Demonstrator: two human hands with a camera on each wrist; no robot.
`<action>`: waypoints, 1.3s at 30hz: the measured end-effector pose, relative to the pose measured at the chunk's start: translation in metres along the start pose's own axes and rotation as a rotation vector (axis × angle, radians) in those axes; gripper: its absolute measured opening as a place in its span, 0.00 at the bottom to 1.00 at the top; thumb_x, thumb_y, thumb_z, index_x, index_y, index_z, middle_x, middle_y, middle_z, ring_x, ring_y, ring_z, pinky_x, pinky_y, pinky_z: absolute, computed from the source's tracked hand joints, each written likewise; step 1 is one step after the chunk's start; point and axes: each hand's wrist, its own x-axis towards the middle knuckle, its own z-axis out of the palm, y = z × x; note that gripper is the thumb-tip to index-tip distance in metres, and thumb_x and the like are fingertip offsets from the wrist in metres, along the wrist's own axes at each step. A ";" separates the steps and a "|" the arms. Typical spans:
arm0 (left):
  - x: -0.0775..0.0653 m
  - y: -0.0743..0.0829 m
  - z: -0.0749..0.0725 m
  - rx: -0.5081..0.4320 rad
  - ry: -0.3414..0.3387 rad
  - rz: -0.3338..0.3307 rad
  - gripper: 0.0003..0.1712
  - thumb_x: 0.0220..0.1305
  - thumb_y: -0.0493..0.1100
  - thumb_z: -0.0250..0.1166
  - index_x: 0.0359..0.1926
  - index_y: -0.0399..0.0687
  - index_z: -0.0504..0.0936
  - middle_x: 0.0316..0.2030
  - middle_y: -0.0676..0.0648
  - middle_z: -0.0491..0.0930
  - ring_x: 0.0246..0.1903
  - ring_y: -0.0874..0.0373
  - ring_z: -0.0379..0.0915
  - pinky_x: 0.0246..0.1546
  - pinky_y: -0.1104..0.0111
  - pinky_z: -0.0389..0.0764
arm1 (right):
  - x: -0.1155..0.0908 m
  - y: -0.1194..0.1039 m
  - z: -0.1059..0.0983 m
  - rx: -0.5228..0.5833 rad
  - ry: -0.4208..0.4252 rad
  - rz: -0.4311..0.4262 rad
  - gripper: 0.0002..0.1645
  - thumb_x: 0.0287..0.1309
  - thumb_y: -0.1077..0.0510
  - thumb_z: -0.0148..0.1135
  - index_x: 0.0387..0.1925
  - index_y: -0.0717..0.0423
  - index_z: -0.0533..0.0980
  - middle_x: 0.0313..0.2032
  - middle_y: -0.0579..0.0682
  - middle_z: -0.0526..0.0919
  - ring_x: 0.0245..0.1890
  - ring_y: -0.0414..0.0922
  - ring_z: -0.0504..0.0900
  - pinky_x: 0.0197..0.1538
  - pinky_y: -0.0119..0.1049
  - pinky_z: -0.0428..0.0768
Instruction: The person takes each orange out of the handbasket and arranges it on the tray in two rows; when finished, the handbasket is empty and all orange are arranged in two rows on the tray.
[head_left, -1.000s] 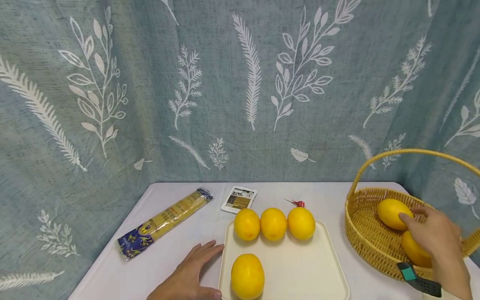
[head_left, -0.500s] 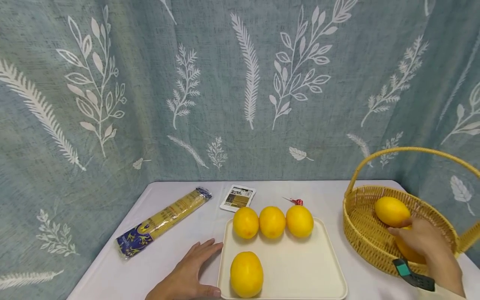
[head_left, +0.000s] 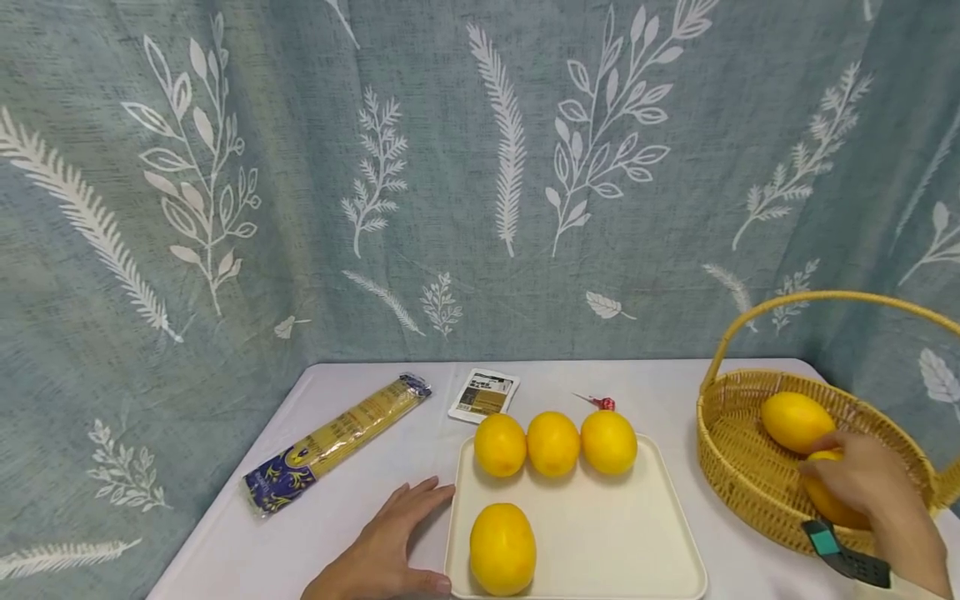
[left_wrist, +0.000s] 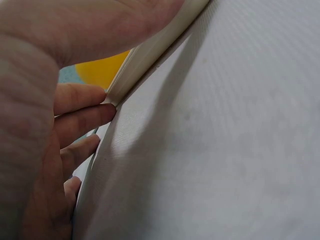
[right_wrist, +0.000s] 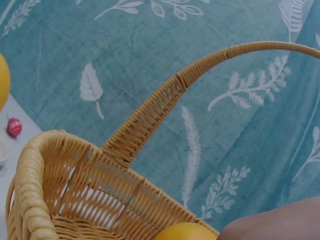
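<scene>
My right hand (head_left: pixel 866 475) reaches into the wicker basket (head_left: pixel 738 496), fingers and thumb gripping the nearer yellow lemon (head_left: pixel 831 502); the hand hides part of it. Another lemon (head_left: pixel 797 422) lies just behind, close to the fingertips. In the right wrist view only an edge of the hand (right_wrist: pixel 280 222) and the top of one lemon (right_wrist: pixel 185 232) show. My left hand (head_left: pixel 382 546) lies spread on the table, fingertips and thumb at the left rim of a cream tray (head_left: pixel 600 533). On that tray, three lemons (head_left: pixel 553 444) line the back and one lemon (head_left: pixel 502 548) sits front left.
A pack of spaghetti (head_left: pixel 337 442) lies at the left of the white table (head_left: pixel 360 492). Behind the tray are a flat white-and-brown packet (head_left: pixel 483 396) and a small red-wrapped lollipop (head_left: pixel 602 402). The basket's tall handle (head_left: pixel 847 295) arches over it. A patterned curtain (head_left: pixel 465 208) hangs behind.
My right hand has moved from beside the far lemon down onto the nearer one and now grips it. The left hand stays at the tray's edge. The view has shifted slightly.
</scene>
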 end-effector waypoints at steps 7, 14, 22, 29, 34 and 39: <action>0.002 -0.001 0.001 0.026 0.008 0.036 0.63 0.38 0.72 0.78 0.75 0.58 0.67 0.76 0.39 0.59 0.75 0.29 0.45 0.72 0.30 0.45 | -0.001 -0.002 0.000 0.083 0.111 0.068 0.46 0.60 0.44 0.70 0.61 0.77 0.66 0.62 0.82 0.62 0.56 0.79 0.66 0.51 0.69 0.73; 0.002 -0.001 0.002 0.041 0.007 0.037 0.62 0.38 0.74 0.77 0.75 0.60 0.67 0.76 0.40 0.60 0.76 0.32 0.47 0.74 0.33 0.44 | -0.014 -0.018 -0.007 0.195 0.221 0.137 0.50 0.62 0.36 0.67 0.66 0.73 0.65 0.68 0.79 0.60 0.58 0.77 0.65 0.47 0.64 0.78; 0.001 -0.004 0.002 0.066 0.031 0.075 0.62 0.39 0.74 0.77 0.74 0.58 0.68 0.75 0.42 0.62 0.76 0.36 0.51 0.75 0.36 0.45 | -0.019 -0.039 -0.008 0.311 0.312 0.066 0.47 0.66 0.36 0.62 0.68 0.71 0.65 0.64 0.77 0.67 0.53 0.70 0.71 0.36 0.48 0.79; 0.002 -0.005 0.003 0.075 0.041 0.081 0.64 0.34 0.76 0.77 0.73 0.58 0.69 0.75 0.44 0.64 0.76 0.40 0.53 0.77 0.40 0.45 | -0.027 -0.058 -0.005 0.467 0.284 -0.036 0.46 0.67 0.35 0.60 0.69 0.67 0.66 0.64 0.71 0.69 0.49 0.58 0.75 0.25 0.25 0.77; 0.001 -0.005 0.003 0.072 0.042 0.091 0.63 0.36 0.75 0.77 0.74 0.57 0.68 0.74 0.43 0.64 0.75 0.39 0.53 0.77 0.40 0.45 | -0.031 -0.068 -0.004 0.510 0.274 -0.095 0.45 0.65 0.34 0.61 0.69 0.63 0.68 0.63 0.65 0.71 0.44 0.47 0.75 0.27 0.22 0.79; 0.001 -0.005 0.002 0.085 0.044 0.103 0.63 0.38 0.74 0.77 0.74 0.55 0.68 0.74 0.43 0.64 0.75 0.39 0.53 0.77 0.40 0.45 | -0.029 -0.072 -0.002 0.540 0.290 -0.121 0.44 0.66 0.35 0.60 0.71 0.60 0.68 0.62 0.65 0.71 0.42 0.43 0.74 0.28 0.21 0.79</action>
